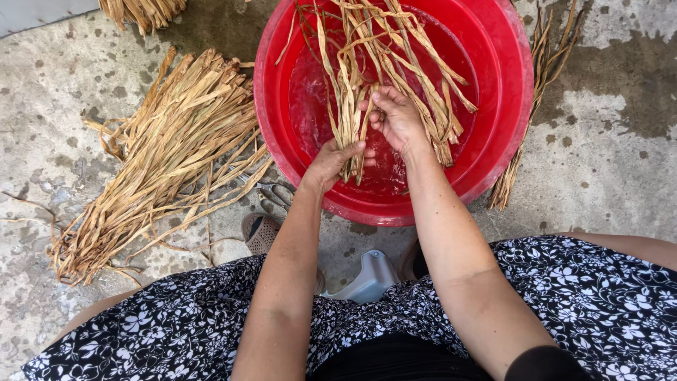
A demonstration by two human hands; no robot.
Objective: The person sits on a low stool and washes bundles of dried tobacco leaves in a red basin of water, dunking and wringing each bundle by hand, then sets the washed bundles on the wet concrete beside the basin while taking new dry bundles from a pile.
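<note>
A round red basin (497, 106) with water stands on the concrete in front of me. Long dried tan straw strips (416, 56) lie across it, their ends dipping into the water. My left hand (331, 161) grips the lower ends of a small bunch of these strips near the basin's front rim. My right hand (395, 116) pinches the same bunch a little higher, fingers curled around the strips.
A large loose bundle of dry straw (162, 152) lies on the floor to the left. Thinner strips (539, 92) rest right of the basin, and another bunch (141, 10) at the top. Scissors (271, 194), a sandalled foot (259, 233) and a grey stool edge (370, 276) sit below.
</note>
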